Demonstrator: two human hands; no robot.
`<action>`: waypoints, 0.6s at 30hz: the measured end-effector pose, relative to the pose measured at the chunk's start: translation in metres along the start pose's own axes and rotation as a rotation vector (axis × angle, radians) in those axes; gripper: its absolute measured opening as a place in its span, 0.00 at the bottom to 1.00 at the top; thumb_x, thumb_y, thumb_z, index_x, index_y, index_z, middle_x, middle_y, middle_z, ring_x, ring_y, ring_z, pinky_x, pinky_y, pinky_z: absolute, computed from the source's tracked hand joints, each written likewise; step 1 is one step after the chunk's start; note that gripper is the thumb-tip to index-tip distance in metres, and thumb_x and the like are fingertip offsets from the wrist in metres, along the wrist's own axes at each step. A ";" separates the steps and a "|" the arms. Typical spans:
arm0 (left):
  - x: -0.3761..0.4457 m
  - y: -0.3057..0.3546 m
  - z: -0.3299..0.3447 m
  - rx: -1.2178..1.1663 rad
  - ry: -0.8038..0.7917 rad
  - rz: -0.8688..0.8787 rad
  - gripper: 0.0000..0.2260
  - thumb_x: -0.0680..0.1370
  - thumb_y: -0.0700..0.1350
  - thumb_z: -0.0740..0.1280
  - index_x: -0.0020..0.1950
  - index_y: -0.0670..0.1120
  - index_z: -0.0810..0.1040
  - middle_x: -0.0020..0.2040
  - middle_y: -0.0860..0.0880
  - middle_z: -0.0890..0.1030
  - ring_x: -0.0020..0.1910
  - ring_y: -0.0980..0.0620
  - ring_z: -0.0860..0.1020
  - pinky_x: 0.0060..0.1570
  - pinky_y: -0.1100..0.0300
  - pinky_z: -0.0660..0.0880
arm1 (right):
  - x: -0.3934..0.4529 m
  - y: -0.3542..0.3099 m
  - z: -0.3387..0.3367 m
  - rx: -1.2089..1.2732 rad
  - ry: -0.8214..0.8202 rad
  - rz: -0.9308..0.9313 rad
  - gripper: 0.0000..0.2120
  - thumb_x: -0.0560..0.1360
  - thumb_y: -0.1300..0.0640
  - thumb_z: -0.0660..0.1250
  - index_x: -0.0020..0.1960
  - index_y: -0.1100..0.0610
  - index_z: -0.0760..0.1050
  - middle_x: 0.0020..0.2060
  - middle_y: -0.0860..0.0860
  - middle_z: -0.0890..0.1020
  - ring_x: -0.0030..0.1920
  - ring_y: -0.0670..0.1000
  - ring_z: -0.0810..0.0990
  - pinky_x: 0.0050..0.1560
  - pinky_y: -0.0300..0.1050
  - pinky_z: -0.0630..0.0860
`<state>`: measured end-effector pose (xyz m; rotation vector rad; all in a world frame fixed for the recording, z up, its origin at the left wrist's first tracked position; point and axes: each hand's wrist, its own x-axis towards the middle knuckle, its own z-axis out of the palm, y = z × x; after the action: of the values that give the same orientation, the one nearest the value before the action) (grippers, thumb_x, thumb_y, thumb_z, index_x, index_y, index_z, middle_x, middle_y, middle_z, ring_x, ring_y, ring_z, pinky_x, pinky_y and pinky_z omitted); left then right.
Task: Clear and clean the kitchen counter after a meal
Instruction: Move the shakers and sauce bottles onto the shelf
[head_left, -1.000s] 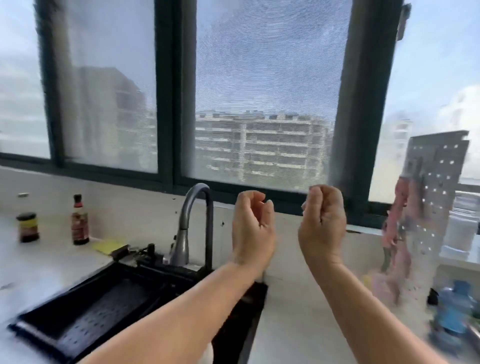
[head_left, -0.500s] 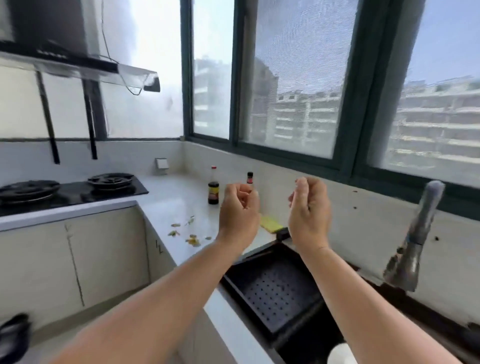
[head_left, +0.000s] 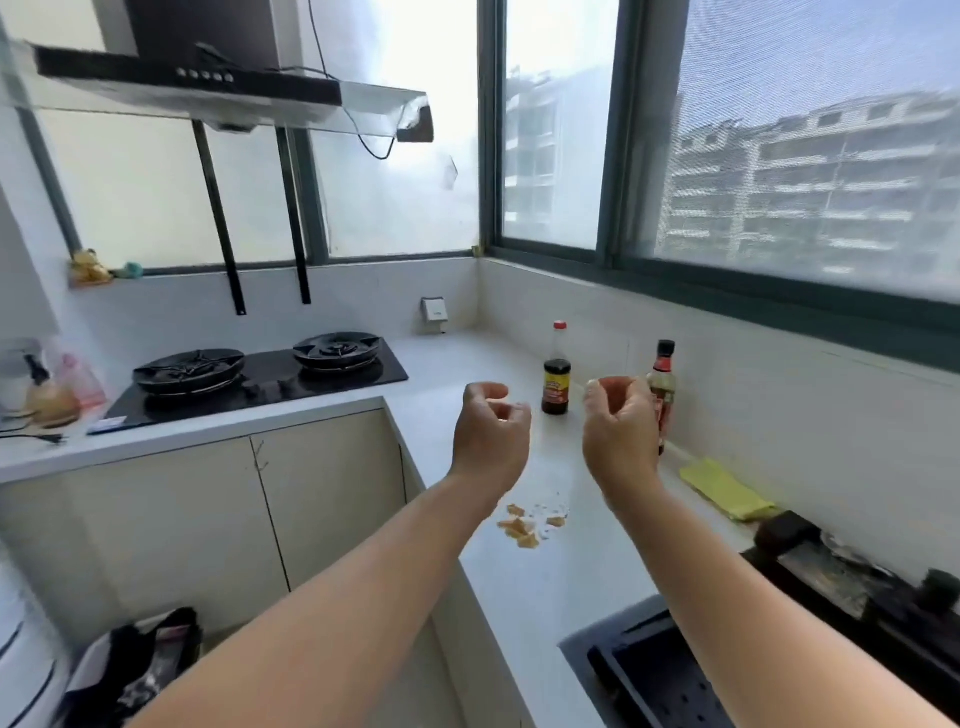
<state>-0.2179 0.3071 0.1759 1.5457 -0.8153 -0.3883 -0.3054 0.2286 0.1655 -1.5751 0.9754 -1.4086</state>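
above counter (head_left: 467, 364), left hand (head_left: 488, 441), right hand (head_left: 618, 436) raised, loosely curled, empty.

Bright daylight through dark-framed corner windows (head_left: 613, 171); pale tiled walls (head_left: 363, 296), cream cabinets (head_left: 197, 509), black range hood (head_left: 208, 78) overhead.

white counter (head_left: 524, 587) bears food scraps (head_left: 524, 525), two sauce bottles (head_left: 556, 370), a yellow cloth (head_left: 722, 488).
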 end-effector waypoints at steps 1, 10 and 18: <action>0.022 -0.007 -0.007 -0.008 -0.006 -0.001 0.11 0.79 0.45 0.61 0.61 0.48 0.67 0.45 0.52 0.76 0.46 0.49 0.79 0.45 0.58 0.77 | 0.011 0.006 0.020 -0.003 -0.008 0.013 0.09 0.79 0.55 0.60 0.55 0.59 0.71 0.38 0.46 0.73 0.37 0.44 0.72 0.35 0.36 0.68; 0.184 -0.048 -0.038 -0.049 -0.239 0.000 0.21 0.78 0.47 0.64 0.69 0.45 0.64 0.53 0.47 0.76 0.51 0.48 0.78 0.50 0.56 0.76 | 0.100 0.057 0.109 -0.090 0.141 0.100 0.12 0.78 0.57 0.64 0.59 0.61 0.69 0.42 0.51 0.75 0.42 0.50 0.75 0.44 0.43 0.72; 0.294 -0.096 0.037 -0.046 -0.467 -0.065 0.29 0.77 0.51 0.66 0.75 0.48 0.58 0.58 0.50 0.74 0.55 0.52 0.73 0.52 0.59 0.67 | 0.187 0.135 0.111 -0.248 0.353 0.208 0.16 0.73 0.57 0.69 0.56 0.60 0.69 0.41 0.55 0.74 0.39 0.53 0.73 0.35 0.42 0.67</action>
<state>-0.0145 0.0745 0.1414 1.4591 -1.1065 -0.8302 -0.1844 0.0110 0.1062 -1.3699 1.5283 -1.4886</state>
